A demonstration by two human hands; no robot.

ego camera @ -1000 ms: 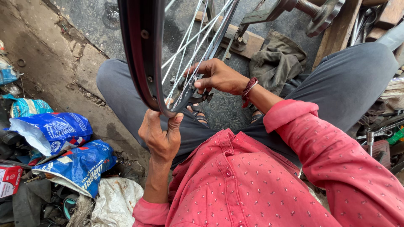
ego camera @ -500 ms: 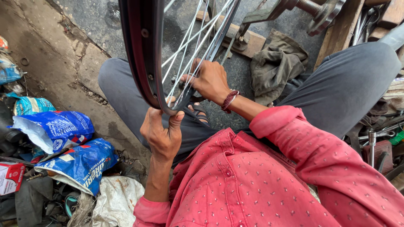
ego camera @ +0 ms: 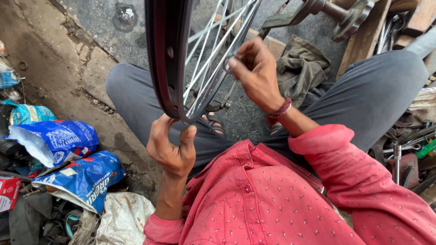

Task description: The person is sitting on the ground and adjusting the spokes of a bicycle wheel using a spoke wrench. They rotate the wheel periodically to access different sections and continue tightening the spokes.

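A roadside bicycle repair workshop, set up on bare ground.

The person sits low over cracked grey concrete pavement [ego camera: 86, 68], with a black-rimmed, silver-spoked bicycle wheel [ego camera: 175, 59] at the top centre. Metal hand tools [ego camera: 402, 152] lie scattered at the right edge beside rough wooden planks [ego camera: 363, 41] in the upper right. A crumpled olive-grey rag [ego camera: 302, 68] lies on the ground, and blue printed plastic bags [ego camera: 84, 174] and grimy scraps pile up at the lower left.

pink shirt [ego camera: 272, 204] with small white dots; black rim [ego camera: 165, 59]; silver spokes [ego camera: 213, 54]; grey trousers [ego camera: 136, 95]; blue bags [ego camera: 77, 174].
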